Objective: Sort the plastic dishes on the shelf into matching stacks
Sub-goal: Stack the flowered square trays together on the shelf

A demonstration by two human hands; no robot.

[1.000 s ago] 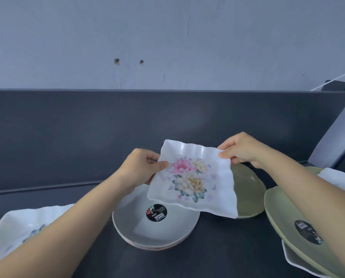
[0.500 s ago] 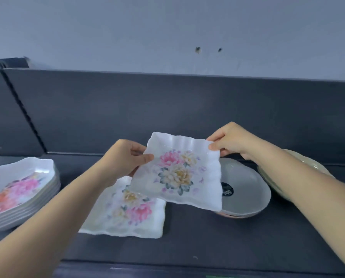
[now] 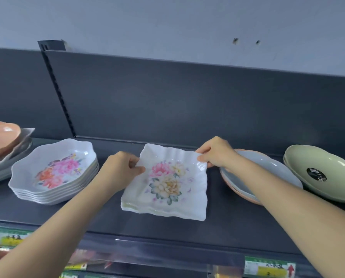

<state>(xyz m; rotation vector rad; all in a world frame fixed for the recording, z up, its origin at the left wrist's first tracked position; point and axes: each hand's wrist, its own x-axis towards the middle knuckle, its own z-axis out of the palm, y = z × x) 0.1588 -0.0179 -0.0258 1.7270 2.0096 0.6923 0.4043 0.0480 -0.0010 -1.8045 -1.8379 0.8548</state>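
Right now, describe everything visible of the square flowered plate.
The square plate looks like glossy white plastic, wavy-rimmed, with pink and cream flowers at centre. It lies face up on a matching plate on the dark shelf. The left hand pinches its left edge, the right hand its far right corner.

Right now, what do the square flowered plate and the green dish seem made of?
The square flowered plate is probably glossy white plastic, maybe melamine: thin wavy rim, printed flowers, soft sheen. The green dish is likely smooth plastic too: bright highlight, black sticker inside. Glazed ceramic would look similar.
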